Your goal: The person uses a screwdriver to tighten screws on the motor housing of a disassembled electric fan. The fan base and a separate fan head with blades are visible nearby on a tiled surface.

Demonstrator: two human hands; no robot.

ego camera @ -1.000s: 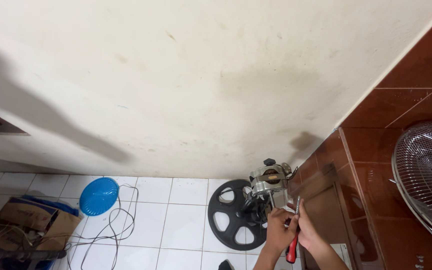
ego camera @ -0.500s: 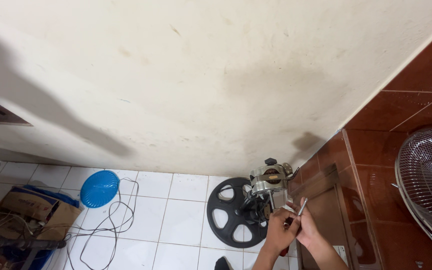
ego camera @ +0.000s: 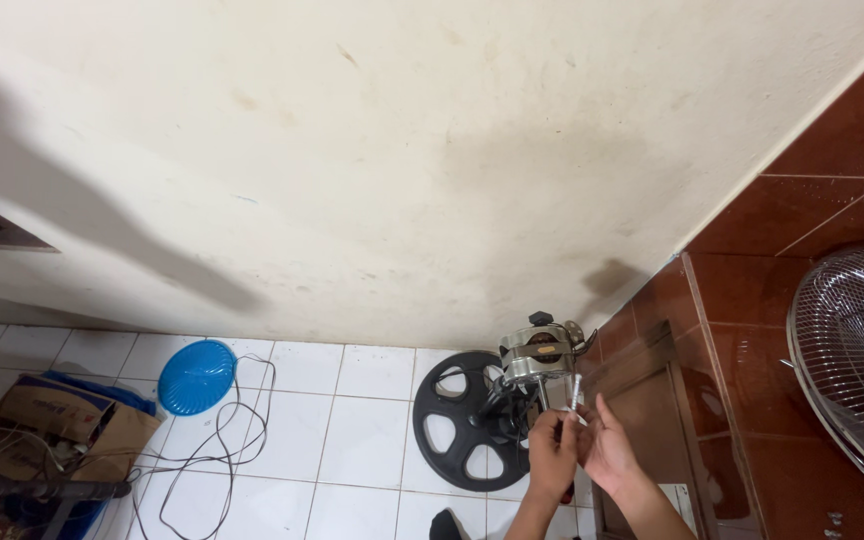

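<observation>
Since a second ago, your right hand (ego camera: 610, 452) has let go of the red tool; now both hands, left (ego camera: 552, 458) included, pinch a screw (ego camera: 576, 394) beside the motor (ego camera: 537, 355).

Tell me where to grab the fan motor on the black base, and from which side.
Grip the fan motor around its metal body, coming from the left. It stands upright on the black base; left hand and right hand crowd its lower right, and the knob on top is small.
</observation>
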